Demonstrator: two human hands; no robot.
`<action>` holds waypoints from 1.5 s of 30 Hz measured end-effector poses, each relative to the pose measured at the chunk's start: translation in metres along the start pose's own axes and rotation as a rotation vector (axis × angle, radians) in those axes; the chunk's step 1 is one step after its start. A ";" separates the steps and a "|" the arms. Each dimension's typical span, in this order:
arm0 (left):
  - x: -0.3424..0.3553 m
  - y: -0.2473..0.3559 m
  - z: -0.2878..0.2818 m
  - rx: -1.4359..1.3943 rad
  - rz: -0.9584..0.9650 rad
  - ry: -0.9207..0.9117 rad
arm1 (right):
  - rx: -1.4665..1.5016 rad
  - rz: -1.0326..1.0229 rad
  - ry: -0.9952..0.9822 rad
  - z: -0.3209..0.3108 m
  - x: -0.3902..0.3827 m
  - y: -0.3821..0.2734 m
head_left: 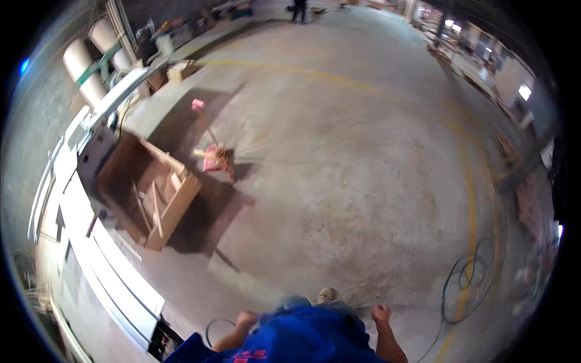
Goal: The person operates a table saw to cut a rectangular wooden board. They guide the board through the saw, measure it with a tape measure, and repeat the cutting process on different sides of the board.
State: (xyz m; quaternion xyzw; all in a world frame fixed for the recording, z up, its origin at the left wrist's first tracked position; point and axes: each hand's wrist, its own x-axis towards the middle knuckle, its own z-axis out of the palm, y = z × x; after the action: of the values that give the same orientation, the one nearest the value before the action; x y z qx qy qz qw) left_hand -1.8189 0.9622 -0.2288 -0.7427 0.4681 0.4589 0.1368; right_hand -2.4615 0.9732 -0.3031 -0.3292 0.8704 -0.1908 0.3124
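Note:
My left hand hangs at my left side, in front of the blue top I wear. Its fingers look loosely curled, somewhat blurred, and no object shows in them. On the other side, my right hand is held low above the floor, closed like a fist with nothing sticking out of it. One shoe of mine points forward between the hands. Nearest to the left hand are a thin dark cable loop and the end of a long machine with a pale metal table.
A wooden bin with scrap strips stands beside the machine. Beyond it is a red dustpan with debris around it. Pale cylinders rise at far left. A dark hose coils at right near a yellow floor line. A person stands far ahead.

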 end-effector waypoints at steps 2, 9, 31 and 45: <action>-0.013 -0.012 0.009 -0.240 -0.269 0.005 | 0.167 -0.315 -0.390 -0.001 0.010 -0.212; 0.098 0.023 -0.026 -0.058 -0.107 -0.012 | 0.039 -0.973 -1.577 0.036 -0.007 -0.630; 0.574 0.331 -0.904 -0.741 -0.129 0.473 | -0.589 -1.258 -1.551 0.328 0.311 -1.417; 0.664 0.235 -1.317 -1.462 -0.058 0.858 | -0.449 -0.526 -1.748 0.764 0.264 -1.838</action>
State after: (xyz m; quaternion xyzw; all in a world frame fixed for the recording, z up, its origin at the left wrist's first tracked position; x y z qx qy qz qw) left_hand -1.1891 -0.3722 -0.0003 -0.7658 0.0460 0.3208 -0.5554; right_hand -1.2712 -0.6118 0.0157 -0.5942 0.2411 0.2321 0.7314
